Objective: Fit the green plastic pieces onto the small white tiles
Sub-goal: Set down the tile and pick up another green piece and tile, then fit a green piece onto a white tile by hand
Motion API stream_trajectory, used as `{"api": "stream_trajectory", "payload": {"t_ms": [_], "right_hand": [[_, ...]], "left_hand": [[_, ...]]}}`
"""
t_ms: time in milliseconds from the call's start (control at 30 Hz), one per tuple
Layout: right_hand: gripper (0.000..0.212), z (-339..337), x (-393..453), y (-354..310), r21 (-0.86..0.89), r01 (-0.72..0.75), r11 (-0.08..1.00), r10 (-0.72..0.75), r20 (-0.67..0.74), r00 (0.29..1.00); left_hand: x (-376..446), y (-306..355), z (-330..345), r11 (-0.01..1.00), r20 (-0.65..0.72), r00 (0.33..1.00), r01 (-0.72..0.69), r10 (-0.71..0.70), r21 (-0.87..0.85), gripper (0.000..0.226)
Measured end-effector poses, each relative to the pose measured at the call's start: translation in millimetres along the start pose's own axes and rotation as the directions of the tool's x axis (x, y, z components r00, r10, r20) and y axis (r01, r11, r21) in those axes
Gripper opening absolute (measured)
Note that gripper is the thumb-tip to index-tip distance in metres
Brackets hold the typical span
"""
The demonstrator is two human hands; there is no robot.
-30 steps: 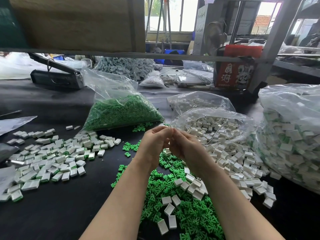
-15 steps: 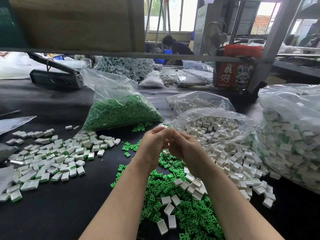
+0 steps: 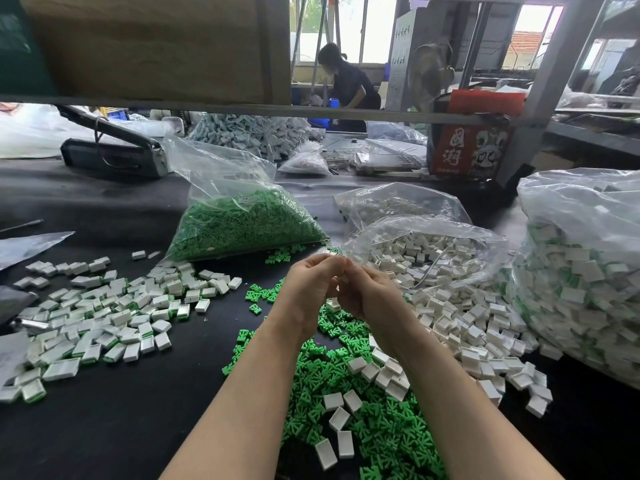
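Currently the left hand [image 3: 308, 289] and right hand [image 3: 367, 292] meet fingertip to fingertip above the loose green plastic pieces [image 3: 363, 420], presumably pressing one on (contents hidden); small white tiles [image 3: 460, 327] wait at three o'clock.

There is one view only, from a camera worn on the person's head, so nothing is shared with a second. It looks forward and down across the black table [image 3: 104, 427], close above the two forearms, with the shelf rail [image 3: 346, 114] towards twelve o'clock.
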State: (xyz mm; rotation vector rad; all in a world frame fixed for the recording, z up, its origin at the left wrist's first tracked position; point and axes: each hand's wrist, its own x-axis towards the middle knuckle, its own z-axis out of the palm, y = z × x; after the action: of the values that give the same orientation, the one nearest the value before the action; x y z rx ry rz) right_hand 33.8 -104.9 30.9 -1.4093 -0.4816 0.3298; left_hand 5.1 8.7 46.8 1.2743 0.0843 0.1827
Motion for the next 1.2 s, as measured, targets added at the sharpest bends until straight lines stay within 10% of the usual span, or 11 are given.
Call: {"api": "stream_trajectory", "payload": {"t_ms": [500,800,1000,1200], "right_hand": [[0.047,-6,-1,-11,0.281,-0.14,0.95,0.104,0.139,0.985],[0.04,-15,-1,-9,-0.064,-0.147,0.987,0.135,-0.162,0.978],[0.024,-22,1,0,-0.6,-0.138,0.788,-0.001,-0.226,0.974],[0.008,-23,2,3,-0.907,-0.139,0.397,-0.085,-0.187,0.979]], "left_hand": [[2,7,-16,0.992,0.15,0.989,-0.03,0.011,0.121,0.011],[13,8,-53,0.982,-0.113,0.993,-0.023,0.045,0.187,0.018],[5,-1,-123,0.684,-0.495,0.808,0.165,0.32,0.711,0.016],[-7,-6,-149,0.357,-0.67,0.619,0.567,0.411,0.742,0.008]]}}
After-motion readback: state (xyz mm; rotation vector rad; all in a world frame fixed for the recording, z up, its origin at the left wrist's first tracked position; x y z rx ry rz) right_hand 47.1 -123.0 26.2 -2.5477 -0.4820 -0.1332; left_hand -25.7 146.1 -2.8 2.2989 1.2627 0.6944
